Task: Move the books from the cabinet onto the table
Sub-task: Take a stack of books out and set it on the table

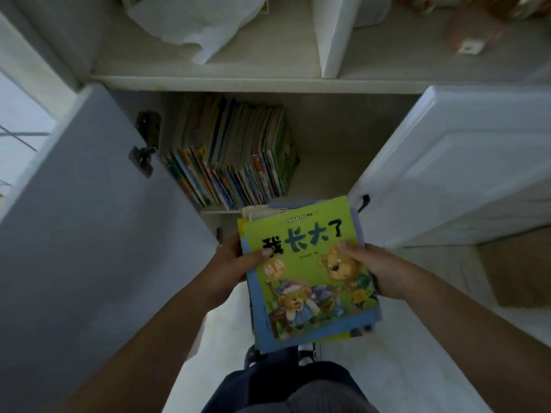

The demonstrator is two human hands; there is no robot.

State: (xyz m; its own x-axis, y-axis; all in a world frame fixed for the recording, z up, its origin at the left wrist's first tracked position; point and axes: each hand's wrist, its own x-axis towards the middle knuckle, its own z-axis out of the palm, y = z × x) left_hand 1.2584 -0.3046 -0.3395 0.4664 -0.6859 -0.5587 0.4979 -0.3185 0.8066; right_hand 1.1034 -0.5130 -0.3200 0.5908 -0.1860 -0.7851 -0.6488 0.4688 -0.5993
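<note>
Views: one only, from a wide-angle camera worn on the person's head.
Direction: forward and steeply down, into the open cabinet [328, 84] and along the person's own forearms to the floor [402, 368].
Nearness: close; the hands, left hand [235, 269] and right hand [378, 269], sit in the middle with the stack of books [310, 278] between them.
Edges: the two open cabinet doors [89, 234] bend outward at left and right.
Top: the upper shelf [268, 64].
Bottom: the person's legs.
Shared: nothing, with a single view.
</note>
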